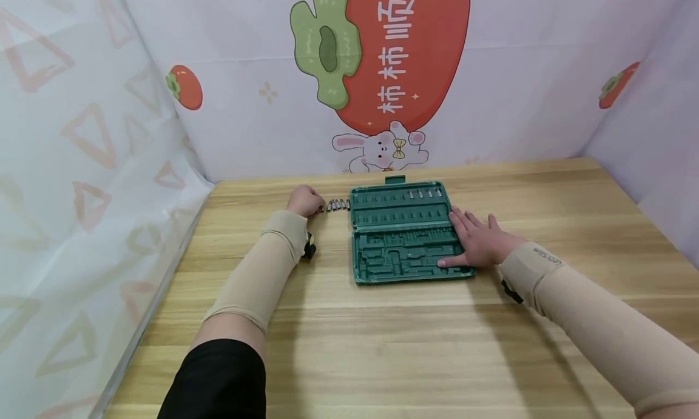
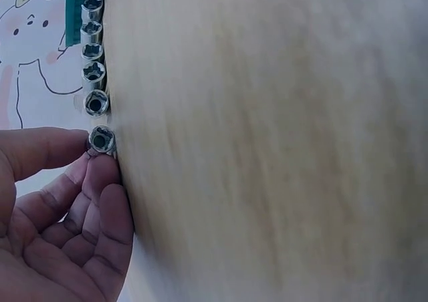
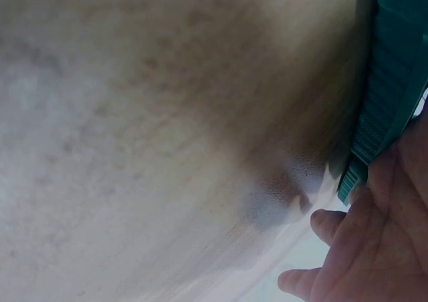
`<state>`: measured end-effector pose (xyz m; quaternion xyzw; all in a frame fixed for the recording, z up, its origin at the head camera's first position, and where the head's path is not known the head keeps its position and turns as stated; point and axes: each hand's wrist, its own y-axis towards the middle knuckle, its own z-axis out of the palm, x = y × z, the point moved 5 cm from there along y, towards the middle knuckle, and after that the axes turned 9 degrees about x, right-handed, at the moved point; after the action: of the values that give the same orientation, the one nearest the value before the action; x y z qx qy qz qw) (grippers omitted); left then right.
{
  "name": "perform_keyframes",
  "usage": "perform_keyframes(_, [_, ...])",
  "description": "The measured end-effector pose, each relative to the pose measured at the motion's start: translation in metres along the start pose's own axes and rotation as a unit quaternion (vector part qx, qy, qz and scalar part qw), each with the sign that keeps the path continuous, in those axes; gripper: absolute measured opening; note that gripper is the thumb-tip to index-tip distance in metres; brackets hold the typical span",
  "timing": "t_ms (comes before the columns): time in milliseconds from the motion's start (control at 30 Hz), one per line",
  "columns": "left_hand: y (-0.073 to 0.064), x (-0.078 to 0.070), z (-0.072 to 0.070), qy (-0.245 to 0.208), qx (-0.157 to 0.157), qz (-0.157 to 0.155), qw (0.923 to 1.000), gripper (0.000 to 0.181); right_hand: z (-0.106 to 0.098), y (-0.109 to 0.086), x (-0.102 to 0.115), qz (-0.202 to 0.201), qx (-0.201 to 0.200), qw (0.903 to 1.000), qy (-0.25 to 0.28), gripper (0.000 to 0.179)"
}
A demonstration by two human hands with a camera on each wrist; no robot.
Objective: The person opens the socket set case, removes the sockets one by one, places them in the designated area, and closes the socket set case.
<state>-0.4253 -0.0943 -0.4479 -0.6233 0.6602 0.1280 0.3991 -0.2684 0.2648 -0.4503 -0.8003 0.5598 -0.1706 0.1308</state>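
Note:
My left hand (image 1: 304, 201) pinches a small metal socket (image 2: 101, 140) between thumb and fingers, at the left end of a row of sockets (image 1: 337, 205). In the left wrist view the row's other sockets (image 2: 94, 72) stand with their hollow ends facing the camera. To their right lies a green tool case (image 1: 409, 279), opened flat, its moulded slots mostly bare. Several silver sockets (image 1: 421, 194) sit in the upper right slots of the far half. My right hand (image 1: 483, 240) rests over the case's right edge with fingers spread, thumb on the near half.
The wooden table (image 1: 382, 346) reaches back to a printed cloth (image 1: 235, 116) with a large fruit and a rabbit. Another white cloth (image 1: 71, 182) hangs along the left side. A small latch tab (image 1: 395, 179) sticks out from the case's far edge.

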Motion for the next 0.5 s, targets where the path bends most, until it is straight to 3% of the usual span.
perform_keyframes(500, [-0.0022,0.0036,0.0014,-0.009,-0.011,0.005,0.9999,0.023,0.0021,-0.0001,0.0,-0.002,0.001,1.0,-0.005,0.123])
